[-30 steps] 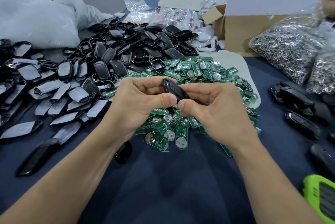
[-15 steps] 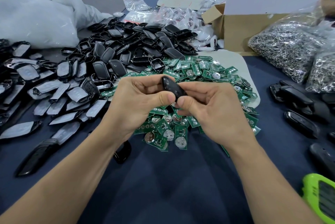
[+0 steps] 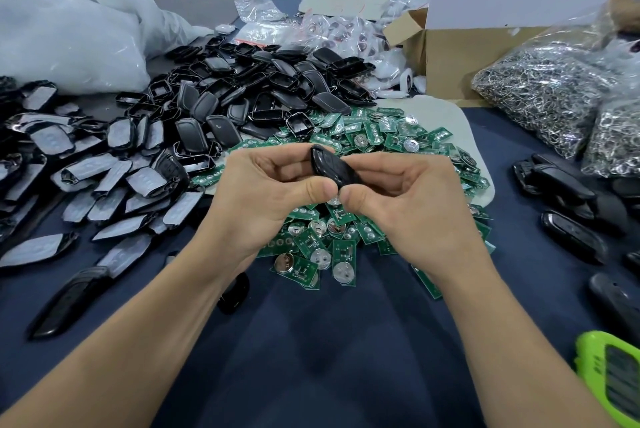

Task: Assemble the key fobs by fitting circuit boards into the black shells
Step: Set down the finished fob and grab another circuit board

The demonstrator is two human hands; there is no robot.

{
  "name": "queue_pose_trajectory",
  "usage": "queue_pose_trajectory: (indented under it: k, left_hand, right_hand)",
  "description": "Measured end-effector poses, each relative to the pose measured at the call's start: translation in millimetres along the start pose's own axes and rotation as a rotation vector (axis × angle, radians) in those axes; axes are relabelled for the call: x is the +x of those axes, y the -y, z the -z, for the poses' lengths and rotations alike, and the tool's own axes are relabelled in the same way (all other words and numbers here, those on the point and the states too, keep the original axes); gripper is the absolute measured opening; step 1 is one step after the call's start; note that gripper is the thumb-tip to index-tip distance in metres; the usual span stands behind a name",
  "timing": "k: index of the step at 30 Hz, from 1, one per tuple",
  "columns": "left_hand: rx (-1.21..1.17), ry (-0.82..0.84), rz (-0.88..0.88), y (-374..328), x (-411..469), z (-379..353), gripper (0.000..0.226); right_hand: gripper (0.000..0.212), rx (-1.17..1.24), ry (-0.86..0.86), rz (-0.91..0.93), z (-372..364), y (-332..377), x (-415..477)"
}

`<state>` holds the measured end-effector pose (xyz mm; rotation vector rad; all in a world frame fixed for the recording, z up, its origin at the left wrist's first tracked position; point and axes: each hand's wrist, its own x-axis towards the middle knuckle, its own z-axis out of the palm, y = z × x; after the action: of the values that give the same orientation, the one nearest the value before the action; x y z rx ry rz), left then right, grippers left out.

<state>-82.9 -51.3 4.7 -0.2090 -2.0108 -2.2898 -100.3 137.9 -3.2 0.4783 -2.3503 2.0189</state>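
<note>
Right of the held shell [image 3: 333, 168], a clear bag [image 3: 571, 41] holds metal rings [image 3: 547, 98].

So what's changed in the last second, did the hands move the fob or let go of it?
Nothing plainly moved. The left hand and right hand still grip the fob together, thumbs side by side at its near end, above the boards. The shells lie as before.
</note>
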Motion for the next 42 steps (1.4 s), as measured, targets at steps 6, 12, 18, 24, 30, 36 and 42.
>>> queue_pose_trajectory:
  k: [6,12,18,24,30,36,42]
  left_hand:
    - [0.011,-0.01,-0.012,0,-1,0,0.049]
    - [-0.008,-0.002,0.005,-1,-1,0,0.054]
    - [0.022,-0.003,-0.007,-2,-3,-1,0.049]
    - [0.128,-0.032,0.018,-3,-4,0,0.042]
    - [0.067,-0.094,0.097,-8,-6,-4,0.025]
    - [0.207,-0.165,0.21,-4,-3,-3,0.015]
    - [0.245,-0.069,0.115,-3,-4,-2,0.024]
  right_hand:
    - [0.037,-0.076,0.001,0.039,-1,5,-2]
    - [0.04,-0.109,-0.04,0.037,0,9,-3]
    - [0.04,-0.155,-0.043,0.046,0,10,-5]
    - [0.038,-0.214,-0.037,0.092,-6,12,-8]
    - [0.051,-0.416,-0.132,0.2,-15,15,-11]
    - [0.051,-0.567,-0.181,0.222,-22,7,-11]
    - [0.018,-0.168,-0.094,-0.034,-12,5,-1]
